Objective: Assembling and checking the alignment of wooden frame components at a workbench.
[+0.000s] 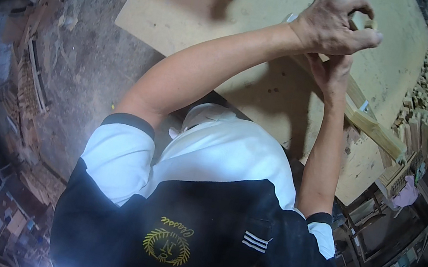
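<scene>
My left hand point(336, 27) is raised at the upper right, its fingers curled and the thumb stretched along below them. Between them shows the end of a pale wooden piece point(370, 25). Just below it, my right hand point(332, 74) is bent at the wrist with its fingers curled, partly covered by the left hand. What it grips is hidden. Beside the right hand, a wooden strip point(354, 91) slants down to the right. A thicker wooden bar point(376, 129) lies across its lower part, with a small white spot near where they meet.
A pale board tabletop point(172, 10) lies under my hands. Many short wood pieces point(427, 95) are piled along its right side. A pink cloth point(406, 193) hangs near the lower right corner. Stained grey floor point(83, 66) and stacked timber point(30, 80) are at the left.
</scene>
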### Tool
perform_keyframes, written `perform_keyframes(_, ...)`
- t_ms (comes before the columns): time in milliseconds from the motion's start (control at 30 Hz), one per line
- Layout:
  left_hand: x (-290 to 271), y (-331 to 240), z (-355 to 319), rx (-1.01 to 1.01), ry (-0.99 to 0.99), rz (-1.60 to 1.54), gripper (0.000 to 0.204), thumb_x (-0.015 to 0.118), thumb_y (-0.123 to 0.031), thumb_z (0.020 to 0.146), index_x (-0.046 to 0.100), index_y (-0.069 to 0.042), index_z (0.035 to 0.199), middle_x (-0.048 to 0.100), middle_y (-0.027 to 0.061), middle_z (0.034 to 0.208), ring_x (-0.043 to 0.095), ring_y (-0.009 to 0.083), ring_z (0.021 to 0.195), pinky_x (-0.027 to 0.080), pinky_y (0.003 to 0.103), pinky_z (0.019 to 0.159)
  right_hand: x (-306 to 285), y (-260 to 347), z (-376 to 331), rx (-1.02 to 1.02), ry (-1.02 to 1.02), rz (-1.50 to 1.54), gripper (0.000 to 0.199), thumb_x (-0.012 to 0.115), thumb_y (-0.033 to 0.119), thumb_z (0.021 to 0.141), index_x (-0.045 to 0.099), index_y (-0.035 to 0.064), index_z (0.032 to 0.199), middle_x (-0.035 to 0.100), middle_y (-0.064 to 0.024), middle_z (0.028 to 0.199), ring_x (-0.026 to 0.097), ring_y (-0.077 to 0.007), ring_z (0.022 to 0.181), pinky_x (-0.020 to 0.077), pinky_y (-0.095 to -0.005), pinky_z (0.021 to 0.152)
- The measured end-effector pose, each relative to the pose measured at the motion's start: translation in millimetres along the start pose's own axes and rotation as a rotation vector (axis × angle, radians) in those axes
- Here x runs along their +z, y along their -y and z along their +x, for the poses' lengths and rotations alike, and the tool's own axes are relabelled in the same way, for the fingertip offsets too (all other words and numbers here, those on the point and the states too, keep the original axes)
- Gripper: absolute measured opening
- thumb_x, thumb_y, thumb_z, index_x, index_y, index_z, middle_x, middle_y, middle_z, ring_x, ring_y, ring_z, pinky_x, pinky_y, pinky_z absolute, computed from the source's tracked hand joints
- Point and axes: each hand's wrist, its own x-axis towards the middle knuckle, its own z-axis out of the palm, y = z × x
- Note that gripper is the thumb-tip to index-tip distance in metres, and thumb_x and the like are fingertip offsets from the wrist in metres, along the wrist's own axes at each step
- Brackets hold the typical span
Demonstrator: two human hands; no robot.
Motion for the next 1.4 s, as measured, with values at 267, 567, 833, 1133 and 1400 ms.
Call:
perform_keyframes(267,-16.4,13.5,-24.2,0.348,-0.204,0.028,0.045,0.075,-0.04,0.072,0.066,0.0,0.092,0.064,0.0114,0.073,0.065,0.0246,0.066,0.053,0.034,0.062,27.5,-18.6,-13.3,-0.361,-0.119,-0.05,0.042,0.069,0.002,0.077,0.06,0.0014,0.118,0.067,-0.0156,0.108,0.067,-0.0358,0.097,0.0532,-0.0441,0.084)
perform_keyframes(567,-53.1,28.5,-55.6,-0.113,-0.146,-0.411,0.068,0.063,-0.056,0.089,0.055,0.0,0.127,0.06,0.0079,0.091,0.057,0.0157,0.086,0.048,0.032,0.076,-38.1,-6.7,-127.4,0.255,-0.132,0.061,0.052,0.078,0.007,0.083,0.059,0.0006,0.131,0.068,-0.0111,0.112,0.066,-0.0176,0.099,0.0522,-0.0315,0.089)
perform_keyframes(833,-59.8,130.0,-67.1,-0.945,0.371,0.045,0.077,0.039,-0.065,0.098,0.065,0.004,0.122,0.068,0.0136,0.108,0.058,0.0201,0.106,0.046,0.033,0.09,-196.4,-238.0,-280.6,0.826,-0.729,-0.004,0.024,0.058,0.019,0.097,0.062,0.002,0.113,0.064,-0.0094,0.107,0.065,-0.0188,0.092,0.0536,-0.0323,0.077)
perform_keyframes(1133,-42.7,81.0,-30.6,-0.796,-0.012,-0.094,0.081,0.05,-0.066,0.093,0.07,0.011,0.107,0.069,0.0268,0.108,0.066,0.0283,0.105,0.046,0.038,0.099,-189.6,-186.9,-193.5,0.775,-0.72,0.329,0.052,0.053,0.044,0.098,0.052,0.0052,0.133,0.058,-0.0097,0.126,0.056,-0.0233,0.113,0.0441,-0.0376,0.099)
perform_keyframes(1400,-38.1,-48.4,-19.8,0.219,-0.128,-0.55,0.052,0.043,-0.033,0.105,0.063,0.014,0.118,0.064,0.0283,0.124,0.06,0.0302,0.121,0.042,0.039,0.109,-278.1,-41.1,-127.3,0.389,-1.126,0.849,0.064,0.052,0.06,0.096,0.053,0.0065,0.132,0.061,-0.0147,0.126,0.06,-0.0299,0.116,0.0489,-0.0474,0.098)
